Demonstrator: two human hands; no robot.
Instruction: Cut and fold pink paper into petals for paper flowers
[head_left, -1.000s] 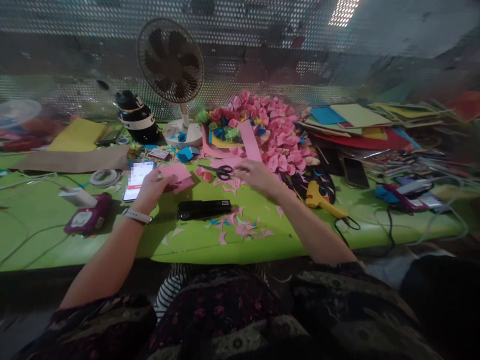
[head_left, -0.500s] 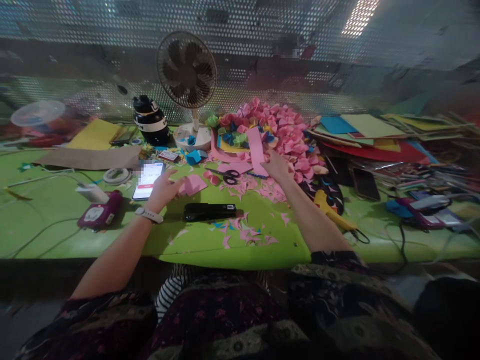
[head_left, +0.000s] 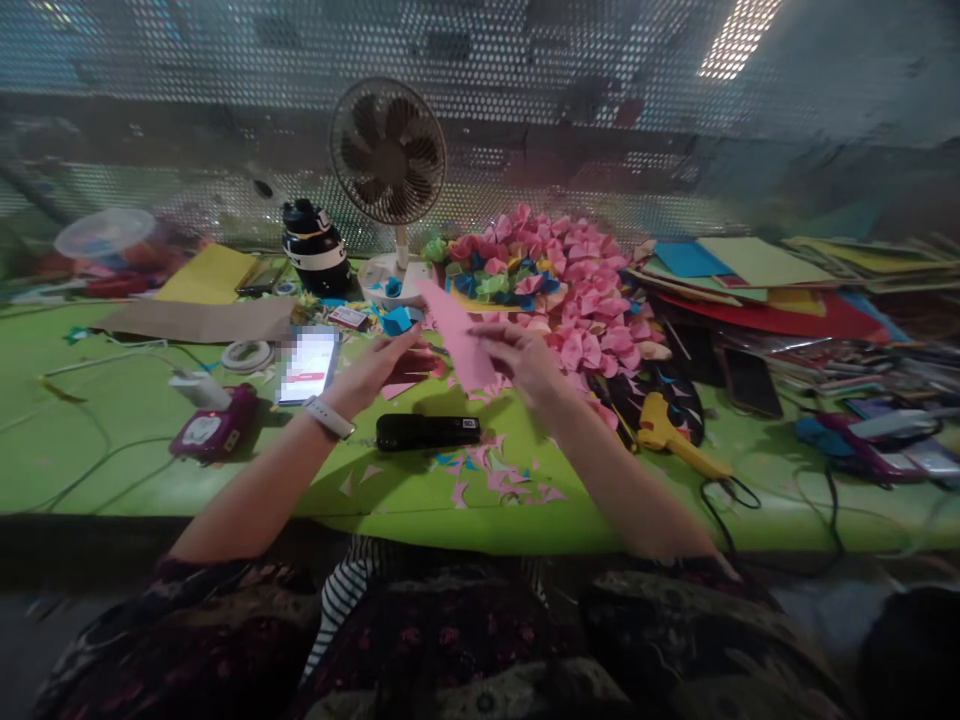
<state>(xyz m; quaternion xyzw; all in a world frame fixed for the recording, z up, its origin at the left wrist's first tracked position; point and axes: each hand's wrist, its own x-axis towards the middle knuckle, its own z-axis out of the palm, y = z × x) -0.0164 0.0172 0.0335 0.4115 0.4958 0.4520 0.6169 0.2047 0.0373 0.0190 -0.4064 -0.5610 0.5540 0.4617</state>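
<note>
My right hand [head_left: 523, 366] pinches a long strip of pink paper [head_left: 454, 338], raised and tilted above the table. Opposite it, my left hand [head_left: 384, 368], with a watch on the wrist, has its fingers stretched out toward the strip and apart from it. Beneath those fingers lies a smaller piece of pink paper [head_left: 400, 389], partly covered. A black stapler [head_left: 427, 431] rests on the green table in front of both hands. The scissors seen earlier are mostly hidden behind the strip and hands.
Behind lies a heap of folded pink paper flowers [head_left: 577, 290]. A fan [head_left: 390, 160] and black bottle [head_left: 316, 250] stand at the back. Left are a lit phone [head_left: 309, 365] and purple power adapter [head_left: 217, 425]; right, a yellow glue gun [head_left: 675, 438] and stacked coloured paper [head_left: 750, 262]. Paper scraps [head_left: 495, 475] litter the front.
My right hand has brought the pink strip toward me and to the left, turning it at a slant. My left hand has moved right, closer to the strip. The view has shifted slightly.
</note>
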